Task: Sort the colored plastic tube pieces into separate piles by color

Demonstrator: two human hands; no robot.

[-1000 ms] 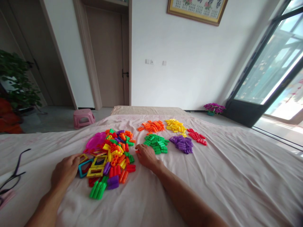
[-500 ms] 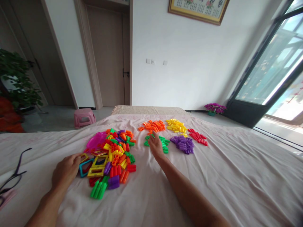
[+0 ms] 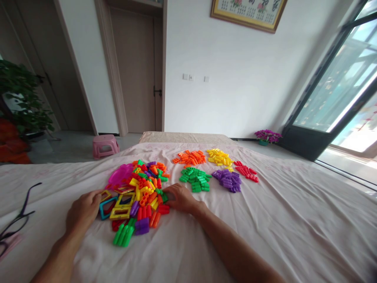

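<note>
A mixed pile of plastic building blocks [image 3: 147,190] in several colours lies in front of me on a sheet. My right hand [image 3: 182,199] is at the pile's right edge, its fingers closed about a green block [image 3: 163,196] that they partly hide. On the opposite side, my left hand [image 3: 83,208] has its fingers bent against a small yellow frame tile [image 3: 105,195], apparently gripping its edge. Blue and yellow frame tiles [image 3: 120,213] lie beside it. Behind the pile is a magenta plastic piece [image 3: 119,175].
Farther right lie sorted heaps: green blocks [image 3: 196,179], orange blocks [image 3: 191,158], yellow blocks [image 3: 220,157], purple blocks [image 3: 228,180] and red blocks [image 3: 246,171]. Eyeglasses [image 3: 19,220] rest at the far left. A pink stool [image 3: 105,146] stands beyond the sheet [image 3: 282,232].
My right hand has moved from the sorted green heap back left and nearer to the mixed pile, closing on a green block. My left hand has stayed by the yellow tile.
</note>
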